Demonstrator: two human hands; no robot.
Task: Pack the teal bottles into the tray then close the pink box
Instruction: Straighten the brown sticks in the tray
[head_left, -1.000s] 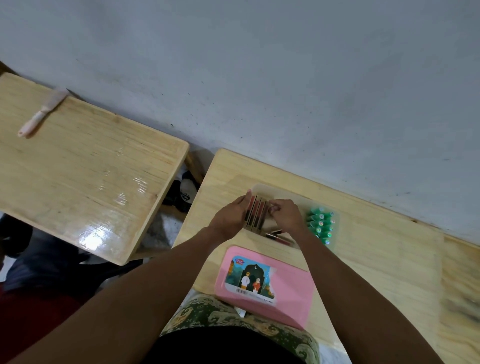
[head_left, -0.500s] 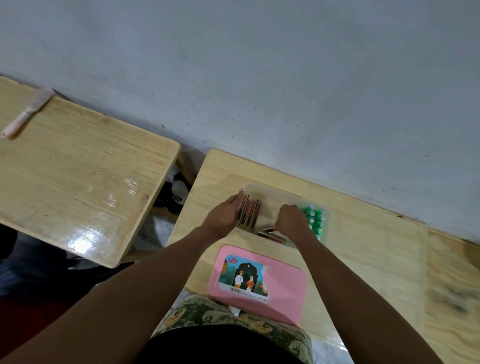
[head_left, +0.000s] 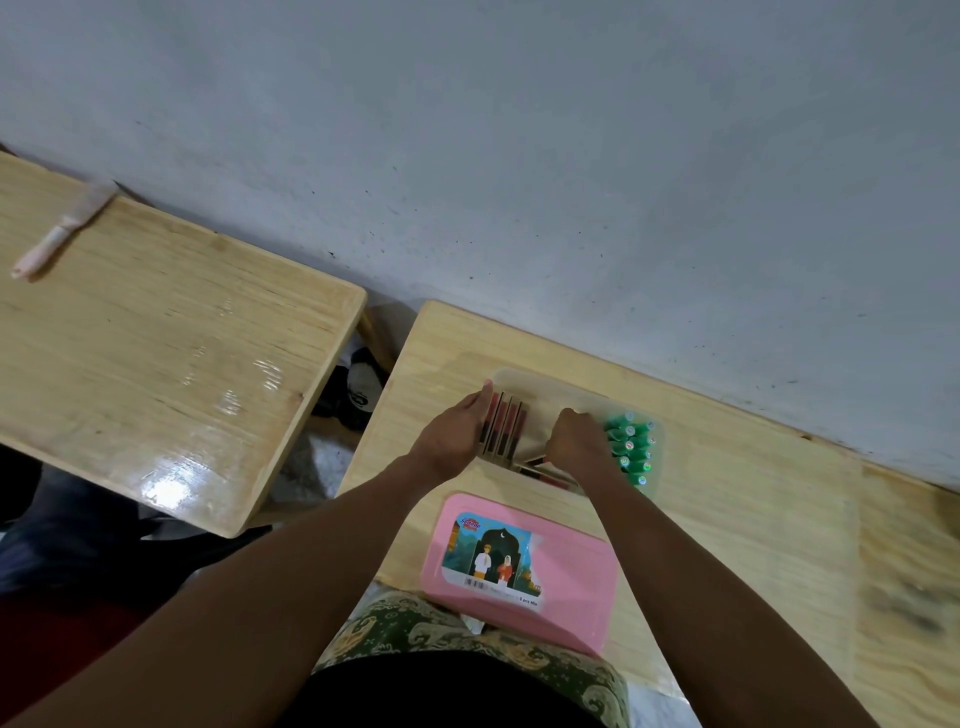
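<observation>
A clear plastic tray (head_left: 524, 375) lies on the wooden table in front of me. Several teal bottles (head_left: 631, 447) stand packed in a column at its right end. Red and pink tubes (head_left: 506, 428) stand in a row at its left end, and a few more tubes (head_left: 540, 470) lie loose at its near side. My left hand (head_left: 457, 431) grips the tray's left end, fingers against the tubes. My right hand (head_left: 576, 439) sits inside the tray with curled fingers, just left of the teal bottles; what it touches is hidden. The pink box (head_left: 566, 587) with a picture label lies nearer me, at the table's front edge.
A second wooden table (head_left: 156, 364) stands to the left with a brush (head_left: 57, 234) on its far corner. Dark shoes (head_left: 358, 387) lie on the floor in the gap between the tables. A grey wall runs behind both tables. Bare tabletop (head_left: 753, 519) extends right of the tray.
My right hand has shifted a little away from the row of tubes, toward the teal bottles. My left hand has stayed at the tray's left end.
</observation>
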